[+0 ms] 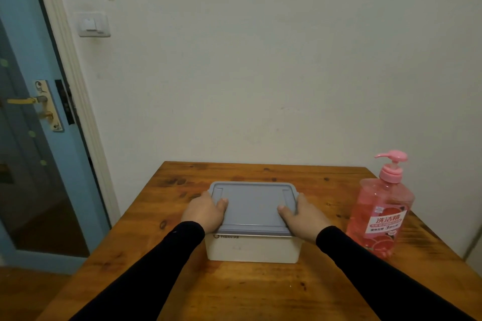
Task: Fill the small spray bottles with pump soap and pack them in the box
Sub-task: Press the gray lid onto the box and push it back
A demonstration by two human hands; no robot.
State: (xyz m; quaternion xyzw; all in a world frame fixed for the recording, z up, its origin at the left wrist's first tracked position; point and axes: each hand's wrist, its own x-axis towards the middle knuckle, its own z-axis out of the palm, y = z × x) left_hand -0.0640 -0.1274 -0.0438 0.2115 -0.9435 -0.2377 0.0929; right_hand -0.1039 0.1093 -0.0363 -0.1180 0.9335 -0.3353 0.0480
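A white box (251, 249) with a grey lid (253, 206) stands in the middle of the wooden table (234, 292). My left hand (204, 212) grips the lid's left edge, thumb on top. At the right edge my right hand (303, 213) holds the lid the same way. The lid lies flat on the box. A large pink pump soap bottle (382, 212) stands upright to the right of the box. No small spray bottles are in view.
The table's far edge meets a pale wall. A blue door (39, 117) with a brass handle is at the left, beside the table's left edge. Bare wood lies in front of the box.
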